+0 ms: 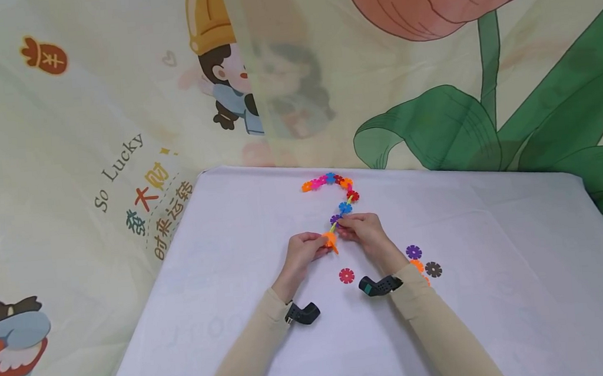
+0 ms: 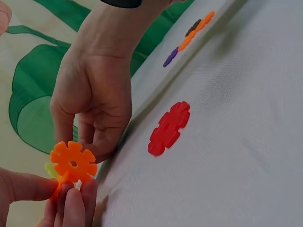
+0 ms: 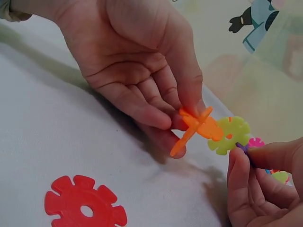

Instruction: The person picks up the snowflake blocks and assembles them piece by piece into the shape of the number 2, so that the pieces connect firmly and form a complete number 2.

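A chain of slotted flower-shaped plastic discs (image 1: 345,207) in several colours curves across the white table toward the back. At its near end, two orange discs (image 2: 73,161) are joined crosswise, and my left hand (image 1: 302,250) pinches them between thumb and fingers. A yellow-green disc (image 3: 232,127) links them to a purple disc (image 3: 243,147). That purple disc is pinched by my right hand (image 1: 367,233), which partly hides it. On the table just in front of both hands lies a single red disc (image 1: 347,276).
Beside the right forearm lie a loose purple disc (image 1: 414,252), a dark grey disc (image 1: 433,269) and orange discs (image 1: 417,266), partly hidden by the sleeve. A printed curtain (image 1: 288,148) hangs behind the table's back edge.
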The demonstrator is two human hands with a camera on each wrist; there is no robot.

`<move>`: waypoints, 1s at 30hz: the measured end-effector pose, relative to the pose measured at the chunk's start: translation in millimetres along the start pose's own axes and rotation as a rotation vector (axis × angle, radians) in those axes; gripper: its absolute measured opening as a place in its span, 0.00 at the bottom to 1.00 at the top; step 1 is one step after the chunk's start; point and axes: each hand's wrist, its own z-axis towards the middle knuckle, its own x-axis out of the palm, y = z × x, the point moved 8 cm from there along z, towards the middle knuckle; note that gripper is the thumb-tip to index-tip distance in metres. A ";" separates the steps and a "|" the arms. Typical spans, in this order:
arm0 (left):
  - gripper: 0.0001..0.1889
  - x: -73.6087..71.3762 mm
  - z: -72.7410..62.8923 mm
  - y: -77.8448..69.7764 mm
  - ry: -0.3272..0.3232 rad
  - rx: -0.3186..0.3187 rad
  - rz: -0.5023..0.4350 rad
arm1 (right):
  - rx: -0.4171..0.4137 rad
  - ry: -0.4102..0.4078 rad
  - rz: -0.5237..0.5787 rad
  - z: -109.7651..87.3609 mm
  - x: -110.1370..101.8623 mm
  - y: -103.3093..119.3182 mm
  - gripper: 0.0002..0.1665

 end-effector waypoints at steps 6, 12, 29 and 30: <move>0.13 -0.4 -1.7 0.1 -0.001 -0.021 -0.002 | -0.002 0.007 -0.004 2.0 0.3 -0.3 0.16; 0.12 -0.6 -1.8 0.6 0.000 -0.024 -0.001 | -0.002 0.017 0.032 4.7 -1.9 -2.8 0.17; 0.10 -0.2 -0.2 2.1 0.031 -0.007 -0.098 | -0.006 0.068 0.040 5.5 -1.4 -4.7 0.16; 0.10 -0.2 -0.2 2.1 0.038 -0.004 -0.098 | -0.010 0.075 0.035 5.0 -1.4 -4.2 0.16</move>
